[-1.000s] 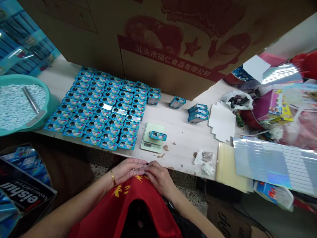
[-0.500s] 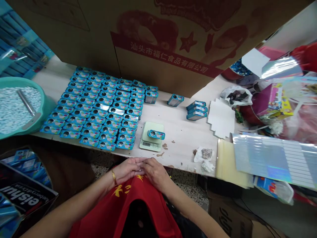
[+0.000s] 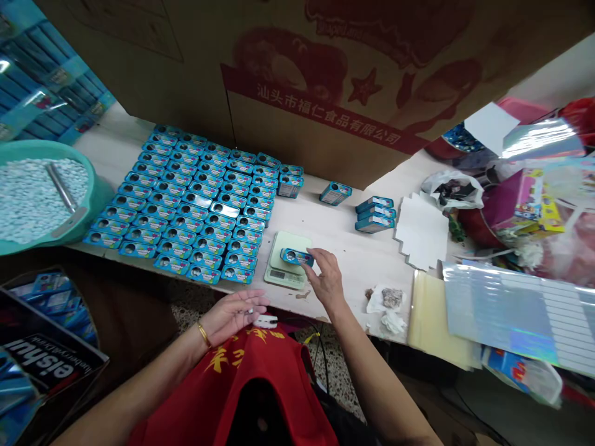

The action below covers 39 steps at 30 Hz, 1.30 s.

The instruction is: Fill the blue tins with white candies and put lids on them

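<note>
On scale (image 3: 288, 267): R hand (image 3: 325, 282), fingers at tin (image 3: 296, 256)

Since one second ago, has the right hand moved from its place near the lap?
Yes. The right hand has gone forward from the left hand, over the table edge, and now touches the blue tin on the small scale.

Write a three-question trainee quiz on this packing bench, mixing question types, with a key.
1. True or false: the right hand reaches the small blue rectangular tin on the pale green digital scale.
2. What fills the teal round plastic basin? A) white tablets B) screws C) water
3. Fill in: the left hand is near a small ____ object at the edge of the pale wooden table.

Key: 1 true; 2 A; 3 white.
</note>
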{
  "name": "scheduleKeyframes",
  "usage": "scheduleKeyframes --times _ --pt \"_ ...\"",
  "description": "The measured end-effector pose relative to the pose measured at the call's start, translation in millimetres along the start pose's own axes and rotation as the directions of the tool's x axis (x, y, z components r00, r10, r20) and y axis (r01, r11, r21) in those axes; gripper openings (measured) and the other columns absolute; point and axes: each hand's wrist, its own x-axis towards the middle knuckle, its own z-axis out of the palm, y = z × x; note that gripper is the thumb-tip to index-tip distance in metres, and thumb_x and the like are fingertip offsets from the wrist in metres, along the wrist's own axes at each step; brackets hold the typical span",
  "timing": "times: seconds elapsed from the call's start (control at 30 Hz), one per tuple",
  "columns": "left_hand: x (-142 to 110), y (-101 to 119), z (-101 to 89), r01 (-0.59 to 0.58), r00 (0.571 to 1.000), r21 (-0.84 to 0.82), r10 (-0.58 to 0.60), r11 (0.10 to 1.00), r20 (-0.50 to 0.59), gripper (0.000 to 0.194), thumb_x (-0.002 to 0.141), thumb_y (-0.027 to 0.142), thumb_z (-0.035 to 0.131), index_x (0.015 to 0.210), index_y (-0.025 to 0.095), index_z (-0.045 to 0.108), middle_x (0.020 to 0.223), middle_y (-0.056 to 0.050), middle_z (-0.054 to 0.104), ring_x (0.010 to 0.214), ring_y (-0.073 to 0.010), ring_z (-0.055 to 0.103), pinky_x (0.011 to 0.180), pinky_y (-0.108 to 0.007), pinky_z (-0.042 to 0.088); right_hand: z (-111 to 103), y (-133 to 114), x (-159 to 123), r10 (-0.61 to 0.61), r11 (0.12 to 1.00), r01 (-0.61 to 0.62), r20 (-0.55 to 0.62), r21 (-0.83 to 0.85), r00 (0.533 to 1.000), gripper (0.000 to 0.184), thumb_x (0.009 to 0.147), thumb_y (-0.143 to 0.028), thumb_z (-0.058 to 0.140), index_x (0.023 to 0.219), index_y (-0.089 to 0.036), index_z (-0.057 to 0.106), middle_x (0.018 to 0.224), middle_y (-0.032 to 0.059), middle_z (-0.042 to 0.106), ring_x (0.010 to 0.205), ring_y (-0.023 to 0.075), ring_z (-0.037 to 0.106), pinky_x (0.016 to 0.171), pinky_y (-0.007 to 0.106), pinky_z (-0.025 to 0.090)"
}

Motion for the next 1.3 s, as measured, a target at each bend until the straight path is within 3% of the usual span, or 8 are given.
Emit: scheduleKeyframes --times 0.2,0.4,0.57,0.7,0.87,1.0,1.17,1.3 --pt "-24 16 -29.5 -0.045 0.985 -0.041 0.038 0.998 -0.168 0.024 0.066 0.007 0.061 0.09 0.01 0.062 0.077 -0.008 0.063 0.064 -0.0088 0.058 0.056 -0.015 0.046 7 11 9 0.019 0.991 0.009 0.208 -0.132 0.978 0.064 0.069 -0.032 0.061 0.126 -0.021 0.035 0.122 0.0119 0.041 0.111 0.0262 0.038 0.088 0.045 0.038" --pt "-36 21 -66.1 -0.052 0.962 -0.087 0.027 0.995 -0.273 0.028 0.066 0.007 0.062 0.094 0.011 0.061 0.079 -0.007 0.063 0.065 -0.0085 0.058 0.058 -0.016 0.048 12 14 21 0.046 0.984 0.014 0.33 -0.176 0.943 0.064 0.067 -0.033 0.063 0.124 -0.022 0.035 0.122 0.0109 0.04 0.109 0.026 0.04 0.086 0.043 0.039" --pt "-43 26 -80.4 -0.067 0.953 -0.097 0.035 0.993 -0.301 0.03 0.064 0.007 0.063 0.094 0.01 0.061 0.081 -0.008 0.064 0.066 -0.01 0.059 0.061 -0.018 0.049 7 6 26 0.023 0.976 0.075 0.442 -0.204 0.897 0.04 0.073 -0.023 0.055 0.112 -0.02 0.045 0.107 0.0089 0.05 0.098 0.0232 0.046 0.081 0.038 0.041" --pt "-51 30 -85.4 -0.065 0.943 -0.115 0.023 0.991 -0.332 0.031 0.062 0.009 0.065 0.093 0.01 0.062 0.081 -0.008 0.065 0.066 -0.0109 0.06 0.062 -0.019 0.05 14 14 63 0.014 0.965 0.082 0.358 -0.251 0.933 0.035 0.075 -0.023 0.051 0.11 -0.02 0.046 0.104 0.0081 0.052 0.095 0.0226 0.046 0.08 0.036 0.041" --pt "-55 30 -93.7 -0.076 0.918 -0.171 0.002 0.982 -0.397 0.036 0.057 0.011 0.069 0.093 0.011 0.063 0.083 -0.008 0.066 0.069 -0.0121 0.061 0.065 -0.019 0.05 57 32 145 0.047 0.961 0.002 0.169 -0.278 0.985 0.036 0.074 -0.021 0.051 0.11 -0.019 0.049 0.103 0.0086 0.052 0.095 0.0224 0.047 0.08 0.036 0.041" --pt "-56 26 -100.4 -0.05 0.901 -0.173 -0.031 0.984 -0.432 0.039 0.054 0.013 0.071 0.092 0.015 0.064 0.088 -0.007 0.066 0.08 -0.0165 0.061 0.07 -0.02 0.05 75 45 173 0.009 0.964 0.01 0.071 -0.264 0.997 0.04 0.077 -0.018 0.045 0.117 -0.019 0.047 0.116 0.0083 0.048 0.104 0.0198 0.043 0.086 0.034 0.039" --pt "-58 19 -102.5 -0.047 0.894 -0.171 -0.035 0.984 -0.447 0.037 0.053 0.014 0.073 0.088 0.019 0.065 0.09 -0.005 0.066 0.085 -0.018 0.061 0.073 -0.02 0.049 31 90 170 0.045 0.919 -0.11 -0.175 -0.38 0.984 0.039 0.079 -0.018 0.041 0.118 -0.016 0.046 0.119 0.0109 0.044 0.111 0.021 0.037 0.093 0.038 0.032" --pt "-59 17 -87.1 -0.036 0.897 -0.187 -0.05 0.982 -0.438 0.033 0.056 0.013 0.071 0.089 0.016 0.065 0.082 -0.005 0.066 0.072 -0.0131 0.061 0.067 -0.018 0.049 2 134 190 0.198 0.834 -0.211 -0.081 -0.509 0.977 0.055 0.072 -0.015 0.05 0.125 -0.013 0.037 0.125 0.0142 0.039 0.115 0.0261 0.031 0.09 0.039 0.032"
